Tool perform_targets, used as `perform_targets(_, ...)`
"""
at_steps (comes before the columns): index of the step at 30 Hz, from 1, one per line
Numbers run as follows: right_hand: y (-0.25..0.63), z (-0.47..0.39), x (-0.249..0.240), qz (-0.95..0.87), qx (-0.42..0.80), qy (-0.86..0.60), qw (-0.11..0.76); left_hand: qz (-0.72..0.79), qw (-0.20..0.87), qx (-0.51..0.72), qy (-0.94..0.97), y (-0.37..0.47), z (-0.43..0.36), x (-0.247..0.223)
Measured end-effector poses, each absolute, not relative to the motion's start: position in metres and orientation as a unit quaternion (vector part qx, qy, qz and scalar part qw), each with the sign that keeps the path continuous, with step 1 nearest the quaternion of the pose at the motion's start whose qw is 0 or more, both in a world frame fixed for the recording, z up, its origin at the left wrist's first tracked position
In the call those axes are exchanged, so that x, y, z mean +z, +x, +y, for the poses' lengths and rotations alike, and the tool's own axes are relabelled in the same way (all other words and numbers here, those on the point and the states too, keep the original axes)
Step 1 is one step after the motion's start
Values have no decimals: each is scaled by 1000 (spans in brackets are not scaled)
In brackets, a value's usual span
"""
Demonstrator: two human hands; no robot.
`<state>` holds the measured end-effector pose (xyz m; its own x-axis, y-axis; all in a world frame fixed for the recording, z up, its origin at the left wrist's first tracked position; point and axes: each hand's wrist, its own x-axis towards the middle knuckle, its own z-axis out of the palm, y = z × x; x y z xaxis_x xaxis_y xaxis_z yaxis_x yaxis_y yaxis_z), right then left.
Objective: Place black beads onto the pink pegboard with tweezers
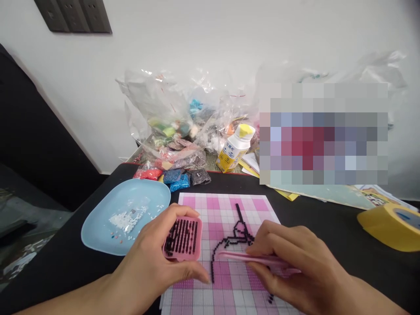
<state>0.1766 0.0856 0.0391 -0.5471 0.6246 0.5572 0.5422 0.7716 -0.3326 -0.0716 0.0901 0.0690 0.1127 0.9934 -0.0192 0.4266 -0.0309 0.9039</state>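
Note:
My left hand is closed round a small pink bead tray, whose grooves hold rows of black beads. Between the thumb and fingers of my right hand is a pair of pink tweezers, the tips pointing left over the board. Under both hands lies a pink and white checked pegboard. A curving outline of black beads stands on it, partly hidden by my right hand. Whether the tweezers hold a bead is too small to tell.
A blue plate with white beads sits at the left. Behind are small bead packets, clear plastic bags and a yellow and white bottle. A roll of yellow tape lies at the right; a blurred patch covers the back right.

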Motion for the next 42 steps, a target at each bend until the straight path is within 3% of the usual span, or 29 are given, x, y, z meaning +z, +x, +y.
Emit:
perform_targets(8,172,81,33,-899,-44,-279,336,544,434,325,641,-72,88,67)
perform_targets(22,175,86,34,-915,-29,-258,309,509,371,339,699,-74,91,64)
perform_targets(42,175,82,38,-912,-13,-255,319,475,474,315,671,-72,88,63)
